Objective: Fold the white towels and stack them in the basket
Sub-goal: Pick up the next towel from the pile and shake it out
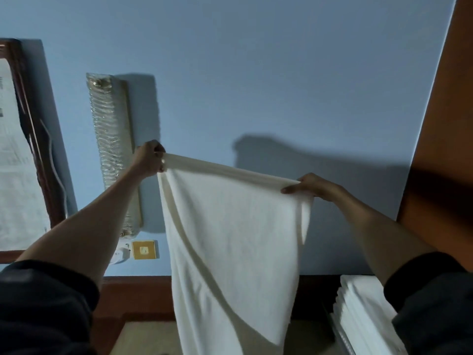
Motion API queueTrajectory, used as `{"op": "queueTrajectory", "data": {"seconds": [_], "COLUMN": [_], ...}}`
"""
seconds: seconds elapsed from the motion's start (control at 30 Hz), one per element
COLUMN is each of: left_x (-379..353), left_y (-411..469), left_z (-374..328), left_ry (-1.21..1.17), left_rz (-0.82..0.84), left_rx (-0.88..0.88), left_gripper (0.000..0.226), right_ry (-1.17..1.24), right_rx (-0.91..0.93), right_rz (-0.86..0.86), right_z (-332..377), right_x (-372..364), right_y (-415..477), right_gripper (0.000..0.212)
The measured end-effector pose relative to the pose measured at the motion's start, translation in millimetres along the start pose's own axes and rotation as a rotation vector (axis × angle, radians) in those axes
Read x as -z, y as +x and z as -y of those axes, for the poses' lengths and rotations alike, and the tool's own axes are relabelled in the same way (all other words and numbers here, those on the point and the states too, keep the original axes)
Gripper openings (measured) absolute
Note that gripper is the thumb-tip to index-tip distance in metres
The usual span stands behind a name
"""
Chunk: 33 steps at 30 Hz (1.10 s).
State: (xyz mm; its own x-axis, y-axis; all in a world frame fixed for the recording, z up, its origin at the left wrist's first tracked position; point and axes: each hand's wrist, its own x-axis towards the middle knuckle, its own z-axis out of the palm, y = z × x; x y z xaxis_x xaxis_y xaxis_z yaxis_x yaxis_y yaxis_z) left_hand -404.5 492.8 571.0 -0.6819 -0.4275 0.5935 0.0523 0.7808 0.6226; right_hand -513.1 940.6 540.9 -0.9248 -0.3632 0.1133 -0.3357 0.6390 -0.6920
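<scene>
A white towel [230, 239] hangs in the air in front of a blue wall, stretched along its top edge between both raised hands. My left hand [149, 160] grips the towel's upper left corner, fingers curled round the bunched cloth. My right hand [309, 187] pinches the upper right corner, with the fingers lying along the top edge. The towel's lower part drops out of the bottom of the view. A stack of folded white towels [363, 313] lies at the lower right, partly behind my right sleeve. No basket is in view.
A long glass wall lamp [112, 149] is mounted on the blue wall behind my left arm, above a gold switch plate [144, 249]. A dark-framed board [23, 155] hangs at the far left. An orange wooden panel [445, 124] stands at the right. A wooden ledge [138, 293] runs below.
</scene>
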Motion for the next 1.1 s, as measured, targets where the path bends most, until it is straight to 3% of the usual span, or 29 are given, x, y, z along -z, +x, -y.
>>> {"op": "queueTrajectory", "data": {"seconds": [0.13, 0.37, 0.57, 0.7, 0.97, 1.1], "left_x": [11, 32, 52, 57, 74, 80], "left_y": [-9, -25, -26, -27, -32, -38], "left_z": [21, 49, 65, 67, 86, 92], "left_ry": [0.055, 0.025, 0.062, 0.092, 0.305, 0.41], "left_rz": [-0.139, -0.284, -0.276, -0.264, -0.272, -0.296], "left_rx": [0.096, 0.208, 0.126, 0.086, 0.001, 0.083], "left_gripper": [0.025, 0.028, 0.027, 0.027, 0.032, 0.035], "right_ry": [-0.176, -0.597, -0.98, -0.948, -0.715, -0.633], "right_rx": [-0.06, -0.098, -0.142, -0.23, -0.145, -0.078], "right_rz": [-0.05, -0.146, -0.28, -0.257, -0.513, -0.556], "right_z": [-20, -51, -51, -42, 5, 10], "right_x": [17, 37, 47, 49, 58, 50], "right_y": [-8, -16, -27, -19, -22, -28], "right_gripper": [0.04, 0.075, 0.071, 0.059, 0.034, 0.04]}}
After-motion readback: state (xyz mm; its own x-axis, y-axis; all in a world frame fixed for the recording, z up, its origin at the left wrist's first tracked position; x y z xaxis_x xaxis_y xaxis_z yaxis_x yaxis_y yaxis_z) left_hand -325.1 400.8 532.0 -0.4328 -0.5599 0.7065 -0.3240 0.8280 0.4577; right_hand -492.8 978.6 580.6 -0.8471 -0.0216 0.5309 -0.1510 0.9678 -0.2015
